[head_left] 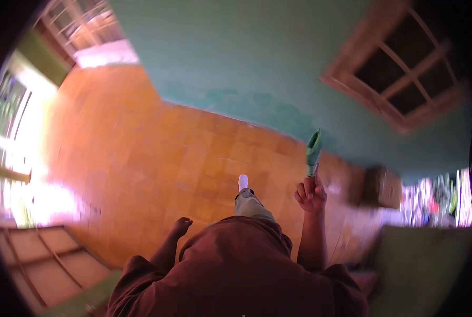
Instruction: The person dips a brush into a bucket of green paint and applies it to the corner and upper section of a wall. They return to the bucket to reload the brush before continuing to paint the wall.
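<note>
My right hand (310,195) is raised in front of me, its fingers closed round the lower end of a green rolled-up thing (313,153). That piece stands upright, looks folded or hollow at its top, and shows some whitish marks low down near the fingers. I cannot tell what kind of thing it is. At my other side, my left hand (182,226) hangs low over the floor with its fingers curled in, and nothing shows in it. One foot in a white shoe or sock (243,182) is stepped forward below a light trouser leg (253,205).
Orange-brown tiled floor (141,158) stretches ahead and left. A green wall (236,58) with a wooden-framed window (405,68) runs along the far side. At right a brown box (382,187) sits by the wall. Bright openings lie at left and far right; a paned wooden frame (45,264) is lower left.
</note>
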Tool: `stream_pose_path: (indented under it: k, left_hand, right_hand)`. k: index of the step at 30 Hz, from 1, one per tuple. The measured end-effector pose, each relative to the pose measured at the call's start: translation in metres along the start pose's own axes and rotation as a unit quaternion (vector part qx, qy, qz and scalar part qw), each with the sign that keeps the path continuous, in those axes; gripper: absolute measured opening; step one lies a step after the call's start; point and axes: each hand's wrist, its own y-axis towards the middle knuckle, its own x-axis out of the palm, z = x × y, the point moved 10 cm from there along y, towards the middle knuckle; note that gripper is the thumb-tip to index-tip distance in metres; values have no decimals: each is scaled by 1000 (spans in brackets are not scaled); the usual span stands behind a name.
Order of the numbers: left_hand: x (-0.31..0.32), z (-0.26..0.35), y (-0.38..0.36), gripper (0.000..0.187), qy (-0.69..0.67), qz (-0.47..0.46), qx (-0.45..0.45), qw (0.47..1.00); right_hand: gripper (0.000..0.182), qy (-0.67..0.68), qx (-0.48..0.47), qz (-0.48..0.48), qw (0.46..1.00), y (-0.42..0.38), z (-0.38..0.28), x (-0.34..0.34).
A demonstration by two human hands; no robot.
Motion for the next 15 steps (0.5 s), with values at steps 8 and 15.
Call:
stream_pose_path:
  k: [8,15]
  left_hand:
    - [-5,-11,-5,46,-155,130,-105,974]
    - [54,-8,-88,42,-382,295,-204,852]
  right_hand:
    - [30,-102,329,16,939,187,118,-47]
    - [18,-197,494,-28,846,242,173,-65]
